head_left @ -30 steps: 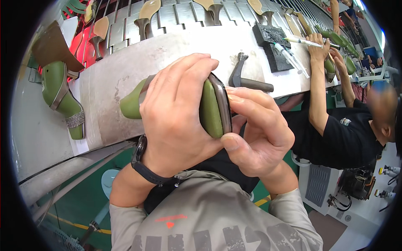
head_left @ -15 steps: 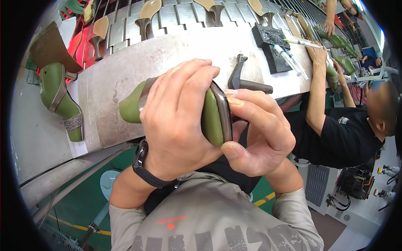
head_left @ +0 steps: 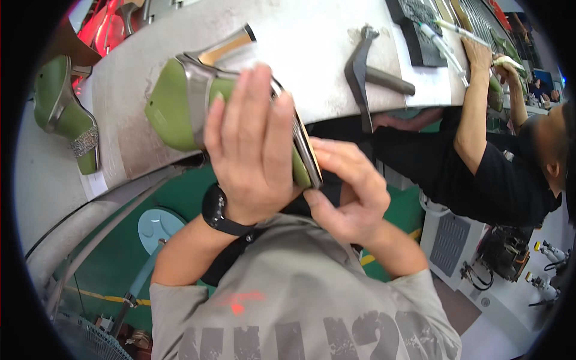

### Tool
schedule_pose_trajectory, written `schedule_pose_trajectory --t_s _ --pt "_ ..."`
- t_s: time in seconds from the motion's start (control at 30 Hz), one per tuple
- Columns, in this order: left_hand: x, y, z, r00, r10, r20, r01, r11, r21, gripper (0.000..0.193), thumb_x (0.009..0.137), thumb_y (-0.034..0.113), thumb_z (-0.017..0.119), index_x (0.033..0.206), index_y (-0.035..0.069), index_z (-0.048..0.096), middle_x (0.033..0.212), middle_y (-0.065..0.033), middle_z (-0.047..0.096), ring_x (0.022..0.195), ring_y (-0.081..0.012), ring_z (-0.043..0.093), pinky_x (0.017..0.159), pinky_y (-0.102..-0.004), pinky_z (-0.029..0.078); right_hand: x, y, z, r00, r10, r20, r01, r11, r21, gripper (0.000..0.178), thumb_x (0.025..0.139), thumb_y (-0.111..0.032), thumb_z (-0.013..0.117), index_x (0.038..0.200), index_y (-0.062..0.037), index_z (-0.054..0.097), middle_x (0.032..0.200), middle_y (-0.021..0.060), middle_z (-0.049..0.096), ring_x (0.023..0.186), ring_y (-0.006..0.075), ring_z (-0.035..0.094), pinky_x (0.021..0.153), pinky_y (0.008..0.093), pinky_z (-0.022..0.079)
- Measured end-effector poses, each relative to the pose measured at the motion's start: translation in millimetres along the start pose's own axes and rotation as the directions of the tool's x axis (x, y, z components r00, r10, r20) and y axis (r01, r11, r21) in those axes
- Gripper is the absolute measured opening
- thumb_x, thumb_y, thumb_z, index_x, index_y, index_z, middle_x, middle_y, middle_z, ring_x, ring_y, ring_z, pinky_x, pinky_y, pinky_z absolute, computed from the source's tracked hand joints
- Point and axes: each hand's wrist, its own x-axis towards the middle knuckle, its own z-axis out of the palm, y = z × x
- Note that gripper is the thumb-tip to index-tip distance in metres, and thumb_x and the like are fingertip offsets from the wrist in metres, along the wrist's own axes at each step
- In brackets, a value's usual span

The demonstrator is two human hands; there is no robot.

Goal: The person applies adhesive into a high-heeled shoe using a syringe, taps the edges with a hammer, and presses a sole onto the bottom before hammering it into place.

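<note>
A high-heeled sandal (head_left: 199, 96) on a green last is between my hands, its heel tilted up toward the far side and its sole edge toward the right. My left hand (head_left: 249, 150) lies across its front part with long, nearly straight fingers, holding it. At the toe end, my right hand (head_left: 351, 195) has thumb and fingers on the sole's edge; the fingertips' contact is partly hidden. A hammer (head_left: 360, 75) with a dark head lies right of the sandal, one end of its head reaching past the table edge. Another green-lasted sandal (head_left: 67, 114) with a glittery strap is at far left.
Syringes (head_left: 447, 51) rest by a black block (head_left: 423, 45) at the table's far right. Beyond them, a person in black (head_left: 462, 162) handles another green piece. A pale blue stool (head_left: 161, 231) stands below the table's front edge (head_left: 144, 180).
The sandal has tipped so its heel and more of its sole edge show. My left fingers have straightened over it, and my right hand stays at the toe. The view has shifted.
</note>
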Motion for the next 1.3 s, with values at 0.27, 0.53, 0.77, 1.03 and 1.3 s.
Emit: schedule_pose_trajectory --t_s 0.27,0.53,0.77,1.03,1.3 --pt "-9.2 6.5 6.7 0.996 0.003 0.089 -0.004 1.0 0.007 0.04 0.102 0.013 0.057 0.141 0.008 0.054 0.139 -0.0142 0.067 0.131 -0.0301 0.063 0.117 -0.0445 0.035 -15.2 0.2 8.9 0.994 0.022 -0.11 -0.037 0.99 -0.138 0.05 0.075 0.006 0.08 0.123 0.0062 0.066 0.119 0.0243 0.072 0.105 0.0354 0.072 0.094 0.0422 0.057" --pt "-16.8 6.9 9.8 0.997 0.009 0.078 -0.012 0.999 0.036 0.039 0.102 0.013 0.058 0.141 0.008 0.053 0.141 -0.0146 0.066 0.133 -0.0294 0.062 0.119 -0.0445 0.033 -10.2 7.1 7.2 0.989 -0.137 -0.064 0.114 0.952 -0.283 0.052 0.075 0.004 0.08 0.124 0.0063 0.066 0.116 0.0253 0.072 0.098 0.036 0.073 0.085 0.0401 0.06" --pt "-34.5 -4.9 -28.6 0.967 0.015 0.255 0.041 0.976 -0.213 0.047 0.095 0.008 0.065 0.141 0.008 0.055 0.146 -0.0222 0.06 0.136 -0.0358 0.059 0.121 -0.0489 0.033 21.7 -1.3 4.3 0.985 0.129 0.115 -0.108 0.98 -0.169 0.069 0.07 -0.004 0.082 0.134 0.0073 0.06 0.128 0.0271 0.066 0.112 0.0389 0.068 0.094 0.0418 0.056" --pt "-55.4 -43.4 -85.8 0.914 -0.127 0.385 0.311 0.829 -0.465 0.056 0.083 0.005 0.08 0.134 -0.004 0.055 0.123 -0.025 0.066 0.109 -0.0343 0.069 0.093 -0.0415 0.057 55.7 -15.2 -4.0 0.898 0.338 0.281 -0.284 0.934 -0.215 0.072 0.071 -0.006 0.083 0.137 0.0075 0.056 0.13 0.0262 0.065 0.118 0.0405 0.066 0.102 0.042 0.052" --pt "-46.3 -40.9 -94.9 0.328 -0.482 0.812 0.882 -0.151 -0.446 0.047 0.098 0.012 0.068 0.136 -0.011 0.052 0.131 -0.0266 0.065 0.12 -0.0325 0.068 0.106 -0.0415 0.052 105.6 -7.2 5.8 0.789 0.308 0.531 -0.204 0.947 -0.247 0.077 0.077 -0.015 0.081 0.144 0.0063 0.05 0.126 0.0275 0.063 0.116 0.043 0.064 0.1 0.0428 0.051"
